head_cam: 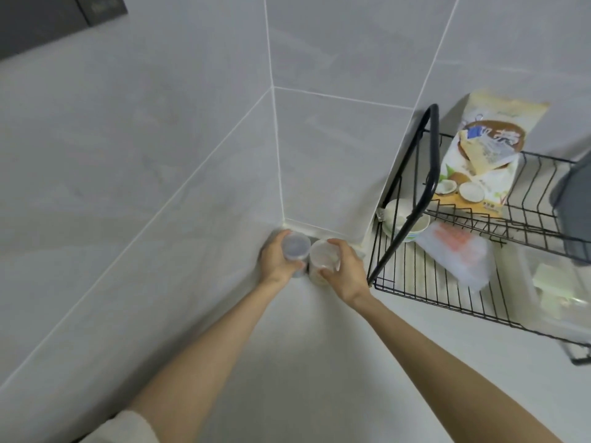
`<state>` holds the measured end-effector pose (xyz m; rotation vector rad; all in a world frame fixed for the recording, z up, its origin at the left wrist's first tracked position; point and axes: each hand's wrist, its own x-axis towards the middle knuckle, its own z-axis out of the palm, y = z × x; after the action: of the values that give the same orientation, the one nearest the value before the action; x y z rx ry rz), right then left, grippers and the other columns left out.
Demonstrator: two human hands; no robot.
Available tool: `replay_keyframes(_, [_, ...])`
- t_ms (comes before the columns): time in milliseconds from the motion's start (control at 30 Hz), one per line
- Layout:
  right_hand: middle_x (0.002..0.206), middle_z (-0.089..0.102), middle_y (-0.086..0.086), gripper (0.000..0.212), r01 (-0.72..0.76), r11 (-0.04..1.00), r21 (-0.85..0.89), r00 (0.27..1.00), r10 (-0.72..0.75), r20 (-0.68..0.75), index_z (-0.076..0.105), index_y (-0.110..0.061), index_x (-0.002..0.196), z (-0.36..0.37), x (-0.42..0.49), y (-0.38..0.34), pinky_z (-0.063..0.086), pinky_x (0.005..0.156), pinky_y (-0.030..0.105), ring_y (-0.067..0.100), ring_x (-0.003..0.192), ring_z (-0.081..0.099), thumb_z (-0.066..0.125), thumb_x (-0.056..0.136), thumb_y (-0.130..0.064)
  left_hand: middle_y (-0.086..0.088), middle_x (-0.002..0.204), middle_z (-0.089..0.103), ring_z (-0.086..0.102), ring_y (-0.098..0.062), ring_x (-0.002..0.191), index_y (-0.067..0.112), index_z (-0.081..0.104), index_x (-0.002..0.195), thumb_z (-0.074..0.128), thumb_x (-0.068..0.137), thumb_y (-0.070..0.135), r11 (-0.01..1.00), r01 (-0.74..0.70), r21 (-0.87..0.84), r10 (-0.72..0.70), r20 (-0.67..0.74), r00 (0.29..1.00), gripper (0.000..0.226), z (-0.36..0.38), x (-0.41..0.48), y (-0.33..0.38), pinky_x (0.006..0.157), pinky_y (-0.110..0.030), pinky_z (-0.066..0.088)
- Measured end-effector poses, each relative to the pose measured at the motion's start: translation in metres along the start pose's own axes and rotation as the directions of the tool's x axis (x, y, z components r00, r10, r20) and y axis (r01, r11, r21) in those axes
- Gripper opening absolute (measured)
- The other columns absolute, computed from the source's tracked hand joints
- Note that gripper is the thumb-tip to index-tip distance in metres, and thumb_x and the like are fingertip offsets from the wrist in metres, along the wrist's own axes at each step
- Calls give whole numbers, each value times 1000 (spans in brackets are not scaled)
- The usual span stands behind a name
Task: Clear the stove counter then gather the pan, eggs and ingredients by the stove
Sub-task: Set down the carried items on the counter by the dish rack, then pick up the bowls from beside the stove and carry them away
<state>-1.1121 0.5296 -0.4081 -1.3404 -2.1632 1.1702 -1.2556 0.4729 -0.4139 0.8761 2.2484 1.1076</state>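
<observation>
Two small clear plastic jars stand side by side in the far corner of the white counter [319, 362], where the two tiled walls meet. My left hand [276, 262] is wrapped around the jar with dark contents [295, 246]. My right hand [343, 271] grips the jar with pale contents [323, 257] from its right side. Both jars touch or nearly touch each other. No pan, eggs or stove are in view.
A black wire dish rack [447, 292] stands right of the jars. It holds a white bowl [403, 219], a coconut-print bag [476, 161], a clear plastic packet [457, 254] and a grey item [572, 199]. Grey tiled walls [160, 155] close off the left and back.
</observation>
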Motion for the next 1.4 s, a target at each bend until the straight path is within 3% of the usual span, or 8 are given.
replay_keyframes(267, [155,28,9,56,64,995,-74,995,-58,79,38,-14,145,-14,-12,-4,16,112,21,21,143,26,57,92,-10,-6,130,58,53,-22,122,10,53,129,77,67,7,999,-37,-34,34,-85,996,66,-3,-12,11,104,-32,39])
replay_keyframes(400, [139,52,2,47,108,994,-14,993,-107,50,49,-16,138,-37,-36,-9,36,107,24,18,128,49,57,91,-9,-6,141,48,43,-19,131,8,46,137,66,82,4,993,-97,-69,95,-35,995,59,-10,-29,22,101,-14,29])
replay_keyframes(467, [129,59,-5,41,102,995,21,993,-103,62,56,-19,132,-51,-50,-10,42,96,17,13,114,59,56,92,-9,-3,138,50,45,-16,129,9,47,136,61,86,3,986,-145,-83,146,5,989,52,-14,-40,27,97,-11,30])
replay_keyframes(600, [114,64,-12,35,96,994,58,993,-100,68,62,-20,123,-82,-88,0,44,86,6,7,99,63,54,92,-5,0,121,62,60,-18,110,8,58,122,59,87,3,977,-154,-146,177,157,972,36,-14,-73,38,96,-27,46])
replay_keyframes(800, [113,67,-7,33,49,998,49,999,-49,-11,62,-20,122,-127,-152,46,38,77,-4,5,95,63,56,92,-6,0,111,62,59,-13,93,11,59,120,58,90,7,979,-172,-106,201,396,896,31,15,-147,62,74,-5,42])
replay_keyframes(933, [111,66,-7,33,12,999,48,997,-8,-74,62,-21,122,-163,-202,77,39,74,-4,6,92,62,56,92,-7,-1,116,62,59,-12,87,15,57,123,58,90,10,977,-192,-90,212,451,867,33,49,-193,88,72,-12,44])
replay_keyframes(1267, [110,67,-8,34,-94,990,105,911,128,-392,63,-24,120,-310,-398,185,41,75,0,5,92,63,58,90,-8,0,109,62,60,-11,85,17,57,121,58,91,9,910,-368,-193,403,627,666,32,187,-375,199,62,-3,42])
replay_keyframes(1400, [113,65,-10,34,-168,974,154,814,225,-536,62,-21,121,-366,-490,230,43,75,1,4,94,62,58,90,-7,2,113,63,62,-10,89,20,57,121,56,92,12,856,-459,-237,471,723,506,31,248,-456,243,61,-2,43])
